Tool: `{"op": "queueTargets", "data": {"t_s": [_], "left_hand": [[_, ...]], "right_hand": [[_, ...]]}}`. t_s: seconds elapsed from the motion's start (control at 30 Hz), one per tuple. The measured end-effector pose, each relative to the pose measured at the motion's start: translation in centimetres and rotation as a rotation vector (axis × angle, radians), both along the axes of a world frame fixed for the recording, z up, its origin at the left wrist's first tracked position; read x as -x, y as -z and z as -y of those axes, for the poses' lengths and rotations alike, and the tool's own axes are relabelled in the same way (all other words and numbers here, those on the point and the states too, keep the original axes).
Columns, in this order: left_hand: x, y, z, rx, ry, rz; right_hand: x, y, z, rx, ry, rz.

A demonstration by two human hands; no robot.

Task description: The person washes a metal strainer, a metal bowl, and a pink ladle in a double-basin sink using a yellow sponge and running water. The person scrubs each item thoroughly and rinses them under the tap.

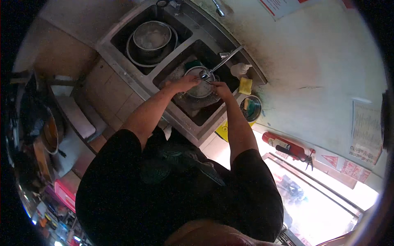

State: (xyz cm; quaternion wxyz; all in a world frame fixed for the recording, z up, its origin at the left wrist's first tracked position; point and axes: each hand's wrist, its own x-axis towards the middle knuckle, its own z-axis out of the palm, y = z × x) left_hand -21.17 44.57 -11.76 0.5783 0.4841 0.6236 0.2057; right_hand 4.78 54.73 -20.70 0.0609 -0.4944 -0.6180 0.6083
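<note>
Both my hands are over the right basin of a steel double sink (181,115), close under the faucet (222,63). My left hand (187,83) and my right hand (222,89) meet a thin utensil, perhaps metal, between them; its kind is hard to tell. Below them lies a round, light-rimmed bowl or pan (200,90), on what looks like a wire mesh basket (212,100). A dark green thing (193,64) sits behind the bowl. Soapy residue shows in the basin.
The left basin holds a round strainer or bowl (152,35) in a larger metal bowl (135,60). Right of the sink are a whitish bottle (240,70), a yellow sponge (245,85) and a metal bowl (258,108) with scrubbers. A red fire extinguisher (286,146) lies by the wall.
</note>
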Motion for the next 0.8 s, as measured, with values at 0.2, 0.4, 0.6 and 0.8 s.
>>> {"op": "queueTargets", "data": {"t_s": [0.2,0.4,0.6,0.8], "left_hand": [[-0.7,7.9,-3.1,0.123,-0.029,0.225],[-1.3,9.8,-3.1,0.295,-0.557,0.750],[-1.0,10.9,-2.1,0.323,-0.943,1.010],[-4.5,11.6,0.4,0.245,-1.108,1.076]], "right_hand": [[-1.0,-0.5,-2.7,-0.794,-0.140,0.400],[-7.8,-3.3,-3.9,-0.866,0.114,1.146],[-9.0,-1.0,-5.9,-0.805,0.233,0.741],[3.2,-1.6,3.8,-0.662,0.303,0.083]]}}
